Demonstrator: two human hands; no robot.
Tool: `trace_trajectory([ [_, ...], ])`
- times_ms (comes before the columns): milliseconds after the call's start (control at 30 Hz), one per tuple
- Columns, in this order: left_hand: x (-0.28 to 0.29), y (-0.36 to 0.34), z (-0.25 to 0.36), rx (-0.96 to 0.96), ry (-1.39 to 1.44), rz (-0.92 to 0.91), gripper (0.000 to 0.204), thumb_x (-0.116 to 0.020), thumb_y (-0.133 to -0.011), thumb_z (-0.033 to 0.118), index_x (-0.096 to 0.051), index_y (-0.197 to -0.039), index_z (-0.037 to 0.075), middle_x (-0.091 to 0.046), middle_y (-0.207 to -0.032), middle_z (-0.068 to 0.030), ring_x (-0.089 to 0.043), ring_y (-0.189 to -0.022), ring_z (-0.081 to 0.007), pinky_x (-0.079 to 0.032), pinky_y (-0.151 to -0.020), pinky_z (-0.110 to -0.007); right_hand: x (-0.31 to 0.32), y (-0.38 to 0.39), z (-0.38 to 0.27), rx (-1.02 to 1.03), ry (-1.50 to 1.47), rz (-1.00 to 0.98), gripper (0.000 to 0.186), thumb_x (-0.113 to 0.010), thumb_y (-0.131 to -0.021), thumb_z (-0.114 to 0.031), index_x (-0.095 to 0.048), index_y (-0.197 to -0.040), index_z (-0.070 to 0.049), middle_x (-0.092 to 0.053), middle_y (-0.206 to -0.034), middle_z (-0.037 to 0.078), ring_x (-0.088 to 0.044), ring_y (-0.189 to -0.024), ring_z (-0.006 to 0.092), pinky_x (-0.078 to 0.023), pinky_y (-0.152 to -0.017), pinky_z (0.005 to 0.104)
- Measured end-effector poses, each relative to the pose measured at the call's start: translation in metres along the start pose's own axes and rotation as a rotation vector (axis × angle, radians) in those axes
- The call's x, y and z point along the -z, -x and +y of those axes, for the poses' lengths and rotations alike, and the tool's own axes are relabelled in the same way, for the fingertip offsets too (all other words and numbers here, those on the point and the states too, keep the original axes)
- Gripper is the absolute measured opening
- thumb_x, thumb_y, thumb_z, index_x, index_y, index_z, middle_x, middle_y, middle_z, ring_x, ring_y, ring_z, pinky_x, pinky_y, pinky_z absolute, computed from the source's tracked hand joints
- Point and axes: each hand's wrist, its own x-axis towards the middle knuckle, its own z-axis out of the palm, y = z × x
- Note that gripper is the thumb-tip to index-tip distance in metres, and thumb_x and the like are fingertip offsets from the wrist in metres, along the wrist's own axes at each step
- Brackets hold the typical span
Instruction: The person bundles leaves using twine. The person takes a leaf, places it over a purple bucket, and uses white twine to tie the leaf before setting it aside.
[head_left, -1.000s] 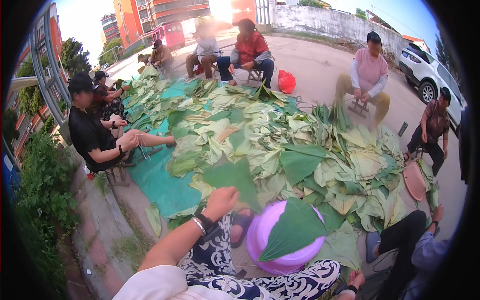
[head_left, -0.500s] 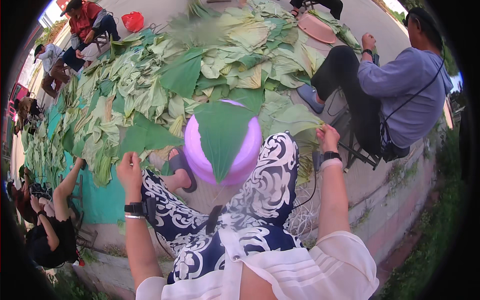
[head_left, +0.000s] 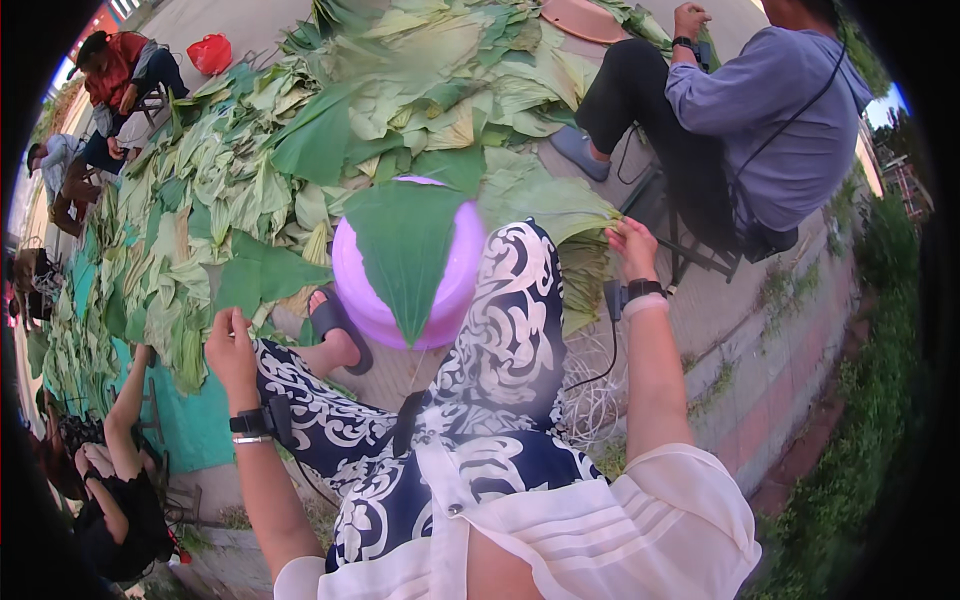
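Off to the right, my right hand [head_left: 633,248] is closed on the gathered stem end of a broad pale-green leaf [head_left: 535,195], whose blade spreads left toward the pile. My left hand [head_left: 230,350] is raised beside my left knee, thumb and fingers pinched; anything between them is too small to make out. Between my knees stands a round purple plastic tub [head_left: 352,275]. A large dark-green leaf [head_left: 408,250] is draped over it, its point hanging down toward me. Another dark-green leaf [head_left: 265,270] lies on the pile just beyond my left hand.
A wide heap of leaves [head_left: 230,165] covers the ground ahead and left, partly over a green sheet [head_left: 205,425]. A person in a lilac hoodie [head_left: 770,120] sits close at right. White cords [head_left: 595,410] lie by my right leg. Several people sit along the left.
The whole view has swung, so the scene sits further left and higher. My left hand is slightly lower relative to the tub; my right hand keeps hold of the same leaf.
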Motion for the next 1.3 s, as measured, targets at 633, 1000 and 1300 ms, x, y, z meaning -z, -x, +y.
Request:
trace_trajectory([
  [633,-0.016,-0.001,-0.012,0.013,-0.024,0.072,0.016,-0.056,-0.085,0.018,-0.060,-0.082,0.002,-0.061,-0.067,-0.0138,-0.059,-0.062,-0.0281,-0.044,-0.057,-0.037,-0.011,-0.007,0.002,-0.037,0.003,-0.050,0.029,-0.054,-0.083,-0.006,-0.050,-0.112,0.000,-0.062,-0.089,0.010,-0.065,-0.070,0.0205,-0.052,-0.054,0.0280],
  [1000,-0.004,0.004,-0.007,-0.017,-0.092,0.135,0.015,-0.058,-0.083,0.018,-0.059,-0.078,0.004,-0.059,-0.067,-0.0139,-0.058,-0.063,-0.0320,-0.043,-0.057,-0.042,-0.018,0.012,0.000,-0.284,0.152,-0.025,0.035,-0.067,-0.078,-0.035,-0.054,-0.090,-0.005,-0.062,-0.073,0.008,-0.060,-0.053,0.0175,-0.051,-0.046,0.0302],
  [1300,-0.009,0.000,0.003,-0.064,-0.166,0.160,0.014,-0.059,-0.081,0.017,-0.058,-0.076,0.005,-0.057,-0.063,-0.0138,-0.057,-0.061,-0.0324,-0.042,-0.055,-0.043,-0.011,-0.035,0.039,-0.328,0.190,0.031,0.016,-0.057,-0.083,-0.016,-0.057,-0.089,-0.001,-0.062,-0.068,0.012,-0.061,-0.049,0.0202,-0.049,-0.039,0.0318],
])
